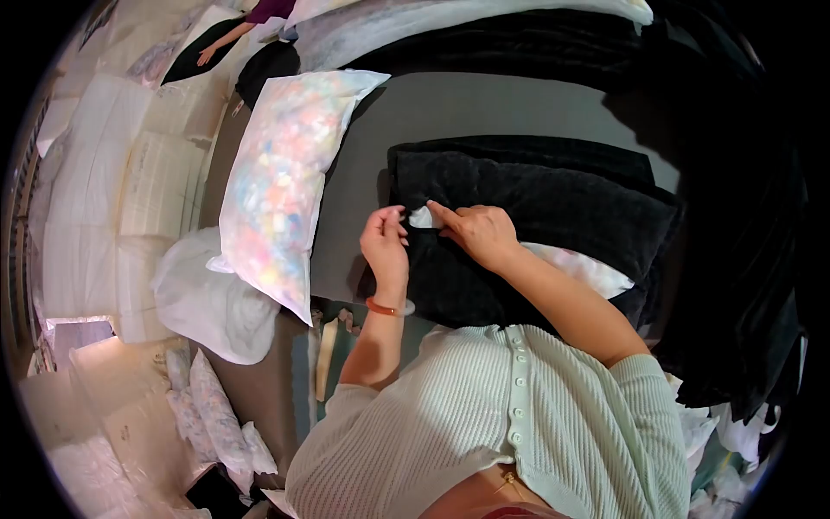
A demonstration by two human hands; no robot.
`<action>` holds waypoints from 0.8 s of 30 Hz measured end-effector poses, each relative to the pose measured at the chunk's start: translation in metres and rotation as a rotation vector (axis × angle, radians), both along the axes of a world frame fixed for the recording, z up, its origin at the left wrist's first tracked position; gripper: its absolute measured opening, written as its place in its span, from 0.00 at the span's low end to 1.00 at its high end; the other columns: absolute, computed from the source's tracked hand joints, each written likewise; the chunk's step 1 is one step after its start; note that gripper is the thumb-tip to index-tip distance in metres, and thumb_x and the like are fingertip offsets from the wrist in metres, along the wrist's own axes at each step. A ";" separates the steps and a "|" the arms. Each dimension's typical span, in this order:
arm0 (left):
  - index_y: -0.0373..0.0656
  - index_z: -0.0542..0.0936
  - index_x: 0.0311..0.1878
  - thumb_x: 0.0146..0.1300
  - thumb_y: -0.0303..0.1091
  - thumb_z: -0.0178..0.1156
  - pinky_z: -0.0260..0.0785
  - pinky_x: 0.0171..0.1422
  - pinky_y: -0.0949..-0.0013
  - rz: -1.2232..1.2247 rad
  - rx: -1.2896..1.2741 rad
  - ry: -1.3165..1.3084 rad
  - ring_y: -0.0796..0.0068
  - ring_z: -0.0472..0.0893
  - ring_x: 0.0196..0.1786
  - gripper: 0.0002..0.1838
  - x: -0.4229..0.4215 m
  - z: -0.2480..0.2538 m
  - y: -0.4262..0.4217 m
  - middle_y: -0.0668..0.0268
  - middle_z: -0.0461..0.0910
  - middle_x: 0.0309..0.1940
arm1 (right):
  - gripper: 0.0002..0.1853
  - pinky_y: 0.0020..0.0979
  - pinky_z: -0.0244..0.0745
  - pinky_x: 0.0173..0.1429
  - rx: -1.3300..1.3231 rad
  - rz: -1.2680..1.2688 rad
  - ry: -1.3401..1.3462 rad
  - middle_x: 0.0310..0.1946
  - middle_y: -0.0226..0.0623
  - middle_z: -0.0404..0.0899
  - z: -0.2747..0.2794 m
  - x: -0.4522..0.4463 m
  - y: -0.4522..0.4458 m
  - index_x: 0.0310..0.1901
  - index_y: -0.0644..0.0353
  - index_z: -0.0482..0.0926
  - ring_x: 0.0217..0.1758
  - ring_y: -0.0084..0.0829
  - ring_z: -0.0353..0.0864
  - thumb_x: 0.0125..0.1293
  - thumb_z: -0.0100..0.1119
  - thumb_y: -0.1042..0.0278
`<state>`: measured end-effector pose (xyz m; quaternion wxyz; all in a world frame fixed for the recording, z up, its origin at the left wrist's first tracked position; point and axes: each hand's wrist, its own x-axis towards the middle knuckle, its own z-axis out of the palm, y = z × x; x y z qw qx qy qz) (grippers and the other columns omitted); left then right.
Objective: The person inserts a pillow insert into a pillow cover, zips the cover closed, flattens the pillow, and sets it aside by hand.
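Note:
A black plush cover [553, 186] lies folded on the grey table in front of me. Through its opening shows a white inner pillow [584, 268] with multicoloured filling, and a small white corner [422, 218] sticks out at the cover's left end. My right hand [480, 233] is at that corner, its index finger stretched along the upper edge and the other fingers bent around it. Just left of the corner, my left hand [385, 242] has its fingers curled together at the cover's edge. What lies between the left fingertips is too small to make out.
A white pillow with pastel filling [281, 164] lies left on the grey table [484, 104], over a translucent white bag [220, 298]. Black fabric [735, 251] is heaped at the right. Wrapped packages [160, 182] stand far left. Another person's hand [206, 57] rests on black material at the top left.

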<state>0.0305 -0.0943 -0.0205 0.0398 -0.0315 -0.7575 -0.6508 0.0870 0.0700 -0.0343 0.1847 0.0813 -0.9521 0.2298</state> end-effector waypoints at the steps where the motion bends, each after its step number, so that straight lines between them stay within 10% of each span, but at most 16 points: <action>1: 0.36 0.82 0.40 0.71 0.28 0.55 0.60 0.25 0.82 0.010 0.010 0.001 0.87 0.68 0.22 0.08 -0.003 -0.002 -0.006 0.72 0.74 0.22 | 0.28 0.32 0.75 0.30 0.010 0.010 0.001 0.21 0.29 0.77 -0.001 -0.001 0.000 0.62 0.41 0.75 0.25 0.31 0.80 0.57 0.66 0.56; 15: 0.36 0.80 0.47 0.67 0.26 0.60 0.68 0.33 0.79 0.199 0.082 0.161 0.85 0.74 0.28 0.08 -0.009 -0.020 -0.009 0.70 0.78 0.28 | 0.12 0.35 0.75 0.30 -0.094 0.130 0.187 0.29 0.33 0.76 0.019 0.003 -0.010 0.45 0.52 0.83 0.29 0.35 0.79 0.59 0.65 0.69; 24: 0.37 0.79 0.39 0.58 0.23 0.67 0.73 0.37 0.76 0.239 0.016 0.282 0.80 0.81 0.30 0.08 0.000 -0.026 -0.015 0.65 0.82 0.28 | 0.11 0.36 0.76 0.36 -0.581 0.064 -0.442 0.25 0.49 0.82 0.018 -0.051 -0.050 0.33 0.68 0.82 0.29 0.43 0.84 0.61 0.64 0.66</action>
